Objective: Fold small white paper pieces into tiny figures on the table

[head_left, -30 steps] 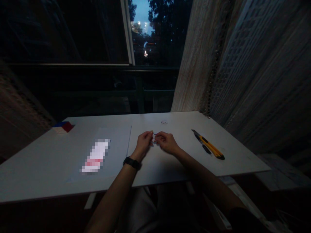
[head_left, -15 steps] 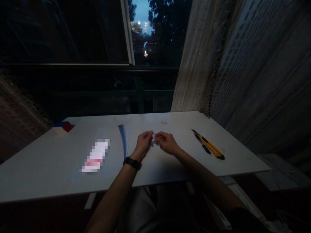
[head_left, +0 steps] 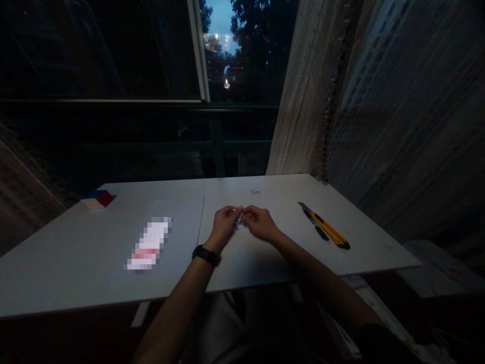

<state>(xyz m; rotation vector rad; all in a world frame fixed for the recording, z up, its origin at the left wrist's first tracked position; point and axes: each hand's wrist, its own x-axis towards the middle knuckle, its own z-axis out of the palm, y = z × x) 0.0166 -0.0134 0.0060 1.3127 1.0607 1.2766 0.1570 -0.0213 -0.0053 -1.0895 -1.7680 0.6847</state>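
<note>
My left hand (head_left: 225, 222), with a black band on its wrist, is closed on a small white piece of what looks like paper (head_left: 240, 221). Facing it, my right hand (head_left: 260, 221) pinches the same piece from the other side. The fingertips almost meet over the middle of the table and hide most of the piece, so its shape is unclear. A small white cut-out scrap (head_left: 256, 191) lies beyond the hands. To the right rest a yellow and black utility knife (head_left: 330, 230) and a slim dark tool like a pen or craft knife (head_left: 320, 230).
On the white table (head_left: 265, 273), a large pale sheet (head_left: 185, 217) lies left of my hands, beneath a bright pixelated rectangle (head_left: 149, 245). A puzzle cube (head_left: 96, 200) sits at the far left. Behind the table are a dark window and a curtain (head_left: 295, 111).
My fingertips have drawn closer together, and the piece is turned and more covered. The pale sheet's right edge, which was curled up, now lies nearly flat.
</note>
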